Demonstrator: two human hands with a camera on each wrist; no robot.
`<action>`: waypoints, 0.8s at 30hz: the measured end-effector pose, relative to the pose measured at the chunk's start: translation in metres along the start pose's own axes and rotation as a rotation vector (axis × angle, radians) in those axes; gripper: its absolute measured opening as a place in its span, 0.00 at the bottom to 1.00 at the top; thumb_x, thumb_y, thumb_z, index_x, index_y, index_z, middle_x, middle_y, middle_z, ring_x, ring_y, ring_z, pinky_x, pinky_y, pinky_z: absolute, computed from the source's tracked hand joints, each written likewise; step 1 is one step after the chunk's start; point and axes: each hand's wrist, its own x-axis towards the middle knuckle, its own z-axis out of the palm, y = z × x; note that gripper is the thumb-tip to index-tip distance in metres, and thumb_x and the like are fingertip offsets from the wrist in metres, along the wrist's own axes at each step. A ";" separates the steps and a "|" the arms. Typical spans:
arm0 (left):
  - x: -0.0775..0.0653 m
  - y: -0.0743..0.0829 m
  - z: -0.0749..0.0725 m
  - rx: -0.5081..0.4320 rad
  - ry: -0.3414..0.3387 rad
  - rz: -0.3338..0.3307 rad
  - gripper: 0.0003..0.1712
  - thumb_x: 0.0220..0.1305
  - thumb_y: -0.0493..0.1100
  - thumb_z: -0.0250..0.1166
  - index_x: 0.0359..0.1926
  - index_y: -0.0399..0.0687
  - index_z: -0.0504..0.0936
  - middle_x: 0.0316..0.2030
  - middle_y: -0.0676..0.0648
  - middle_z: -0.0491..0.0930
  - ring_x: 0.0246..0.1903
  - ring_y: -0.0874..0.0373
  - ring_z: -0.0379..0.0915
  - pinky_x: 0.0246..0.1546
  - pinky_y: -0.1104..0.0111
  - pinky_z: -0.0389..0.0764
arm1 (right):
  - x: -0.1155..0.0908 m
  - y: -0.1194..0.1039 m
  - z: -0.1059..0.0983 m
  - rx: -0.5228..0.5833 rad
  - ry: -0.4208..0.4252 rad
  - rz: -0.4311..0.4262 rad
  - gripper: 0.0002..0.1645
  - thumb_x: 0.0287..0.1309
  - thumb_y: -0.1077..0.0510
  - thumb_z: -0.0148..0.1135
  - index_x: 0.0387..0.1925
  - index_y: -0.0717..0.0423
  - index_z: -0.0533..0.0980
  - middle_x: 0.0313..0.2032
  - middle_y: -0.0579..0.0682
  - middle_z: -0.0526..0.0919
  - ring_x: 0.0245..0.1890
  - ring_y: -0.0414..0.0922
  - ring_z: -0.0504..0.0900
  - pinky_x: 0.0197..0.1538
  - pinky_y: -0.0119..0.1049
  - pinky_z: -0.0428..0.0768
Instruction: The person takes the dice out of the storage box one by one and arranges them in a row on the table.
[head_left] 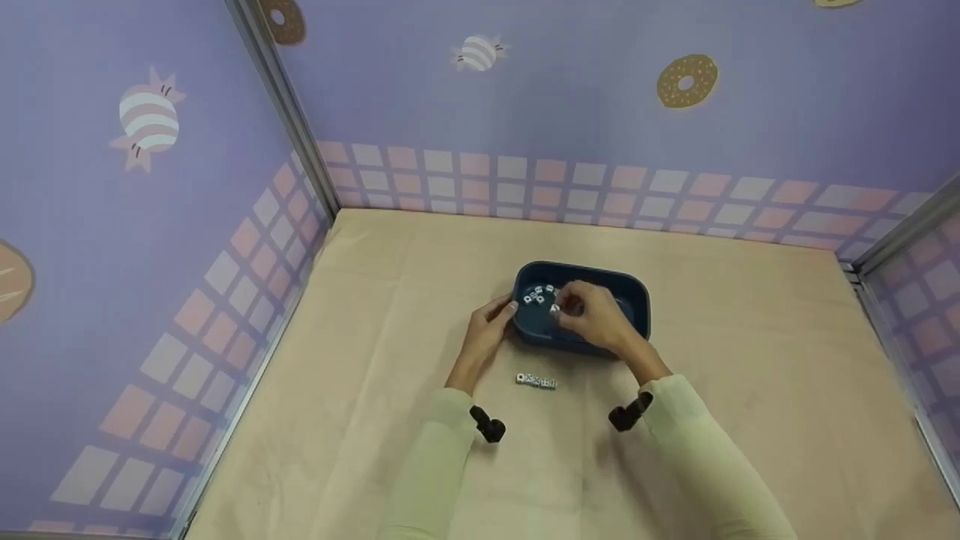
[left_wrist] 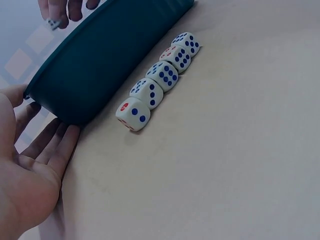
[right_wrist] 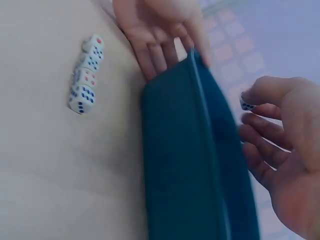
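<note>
A dark blue-green plastic basin (head_left: pixel 540 328) stands on the cloth-covered table. My left hand (head_left: pixel 484 336) holds its left end, thumb at the rim and fingers spread against the lower outer wall. Over the basin, my right hand (head_left: pixel 596 315) pinches a small white die (right_wrist: pixel 247 105) between thumb and index finger. Several loose dice (head_left: pixel 539 299) lie on the basin floor towards its left side; the right hand hides part of the inside. In front of the basin, several white dice (left_wrist: pixel 154 85) with blue and red pips form a straight row, side by side.
A beige cloth (head_left: pixel 390 337) covers the table. Purple panels (head_left: pixel 570 90) with sweets and checks printed on them enclose the back and sides. Black wrist mounts (head_left: pixel 489 427) stick out from both sleeves, near the row of dice.
</note>
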 end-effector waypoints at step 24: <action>-0.002 0.002 0.002 0.087 0.021 0.018 0.27 0.81 0.48 0.61 0.72 0.39 0.76 0.68 0.38 0.77 0.68 0.46 0.75 0.64 0.60 0.81 | -0.107 0.016 0.048 0.027 0.078 -0.058 0.11 0.58 0.68 0.77 0.41 0.56 0.86 0.38 0.44 0.86 0.37 0.41 0.84 0.39 0.35 0.85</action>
